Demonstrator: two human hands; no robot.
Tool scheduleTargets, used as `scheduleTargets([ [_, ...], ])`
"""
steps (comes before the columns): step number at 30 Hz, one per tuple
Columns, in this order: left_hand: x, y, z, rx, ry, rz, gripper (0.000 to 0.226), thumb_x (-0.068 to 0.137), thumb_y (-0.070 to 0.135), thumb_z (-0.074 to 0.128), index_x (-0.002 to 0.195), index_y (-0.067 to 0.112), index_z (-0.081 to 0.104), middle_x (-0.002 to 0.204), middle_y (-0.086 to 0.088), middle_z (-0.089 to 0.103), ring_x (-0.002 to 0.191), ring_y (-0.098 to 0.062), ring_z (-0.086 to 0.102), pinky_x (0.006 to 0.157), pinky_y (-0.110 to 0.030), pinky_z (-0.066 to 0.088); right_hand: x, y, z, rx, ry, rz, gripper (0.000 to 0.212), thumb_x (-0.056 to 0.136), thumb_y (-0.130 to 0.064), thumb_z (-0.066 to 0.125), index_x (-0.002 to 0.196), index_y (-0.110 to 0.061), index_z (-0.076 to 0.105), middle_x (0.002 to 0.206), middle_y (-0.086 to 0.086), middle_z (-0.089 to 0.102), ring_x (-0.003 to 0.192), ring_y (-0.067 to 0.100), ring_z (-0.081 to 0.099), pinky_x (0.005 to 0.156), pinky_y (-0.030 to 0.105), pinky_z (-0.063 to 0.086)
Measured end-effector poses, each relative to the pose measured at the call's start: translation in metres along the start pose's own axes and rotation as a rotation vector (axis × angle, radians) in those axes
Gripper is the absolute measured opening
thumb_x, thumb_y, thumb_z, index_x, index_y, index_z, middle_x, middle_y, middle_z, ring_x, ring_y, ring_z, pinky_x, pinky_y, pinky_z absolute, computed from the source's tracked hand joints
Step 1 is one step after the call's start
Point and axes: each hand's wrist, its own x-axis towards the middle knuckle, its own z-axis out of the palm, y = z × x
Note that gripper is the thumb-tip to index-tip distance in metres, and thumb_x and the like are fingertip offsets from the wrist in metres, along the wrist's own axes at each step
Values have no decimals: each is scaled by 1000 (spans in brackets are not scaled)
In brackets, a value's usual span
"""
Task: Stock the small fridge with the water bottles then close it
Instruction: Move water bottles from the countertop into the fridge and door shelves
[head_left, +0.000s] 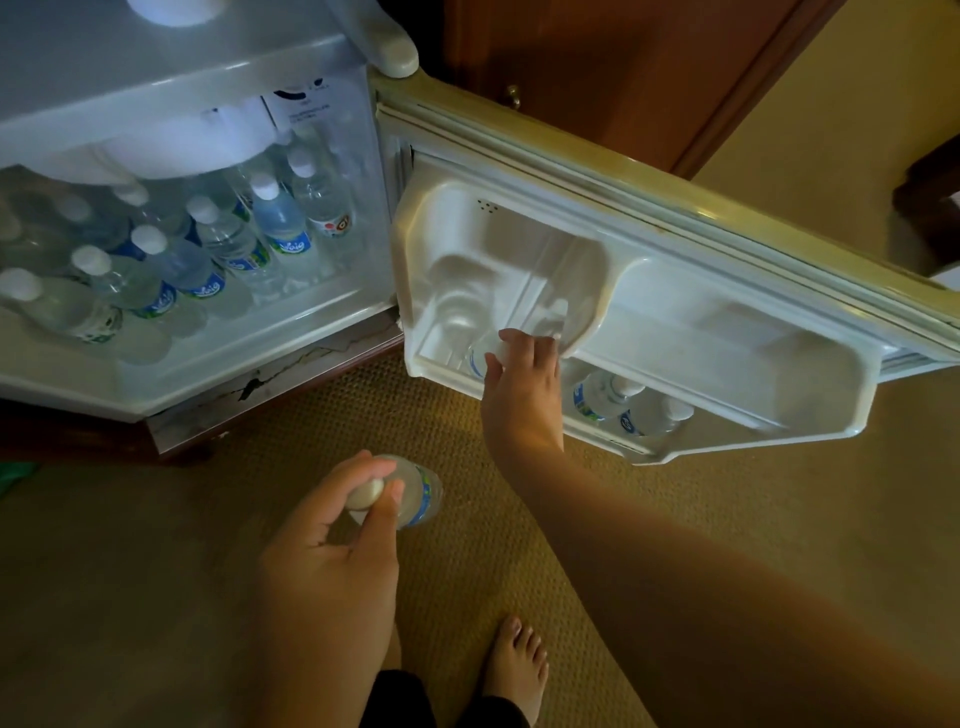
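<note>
Fridge (291, 332), at ten o'clock: cavity lit, bottles (208, 260) packed upright across the floor, white caps up, little room left. Crack in the wood base below it.

Left hand (332, 551), at six o'clock over carpet (493, 519): fingers and thumb clamped round the cap end of a spare bottle (415, 493), which hangs well apart from the fridge, waiting its turn.

Right hand (522, 384), centre: reaching into the door (727, 249) at two o'clock, fingers closed on the cap of a bottle (478, 358) that stands low in the near end of the door shelf (431, 364). Whether its base already rests on the shelf floor cannot be told; the hand hides it.

Further along, at three o'clock: two bottles (623, 405) already in the same shelf, leaning.

Step in hand, by judgement: seating a bottle in the door shelf. To do it well, lower it straight, keep it upright against the shelf wall, let go only once it stands, and leave room beside it for the spare. Door should close only when nothing pokes past the shelf rail.

Bare foot (519, 665) at six o'clock.
</note>
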Motion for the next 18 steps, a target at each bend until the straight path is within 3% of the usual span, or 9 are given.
scheduleTargets([
  [5, 9, 3, 7, -4, -31, 13, 24, 89, 11, 77, 103, 31, 80, 117, 13, 75, 112, -2, 69, 82, -13, 58, -6, 4, 16, 253, 147, 176, 33, 101, -28, 61, 132, -22, 54, 138, -3, 44, 106, 25, 63, 89, 44, 58],
  [8, 15, 3, 11, 44, -28, 60, 23, 90, 14, 77, 107, 29, 80, 115, 13, 76, 108, -4, 71, 77, -22, 63, -9, 6, 16, 370, 218, 331, 40, 99, -28, 66, 136, -15, 57, 135, -1, 45, 101, 15, 59, 90, 27, 52],
  [13, 30, 6, 23, 82, -10, 110, 23, 91, 16, 78, 111, 27, 79, 104, 14, 77, 97, 1, 73, 78, -37, 65, -12, 9, 4, 561, 321, 602, 40, 95, -28, 71, 132, -16, 63, 126, -6, 47, 99, 14, 61, 95, 26, 51],
  [18, 48, 19, 39, 79, -59, 146, 30, 90, 25, 78, 118, 35, 74, 111, 17, 74, 105, 3, 70, 87, -34, 62, -9, 24, -16, 621, 424, 687, 34, 91, -25, 76, 124, -18, 67, 122, -6, 48, 88, 6, 60, 81, 10, 44],
])
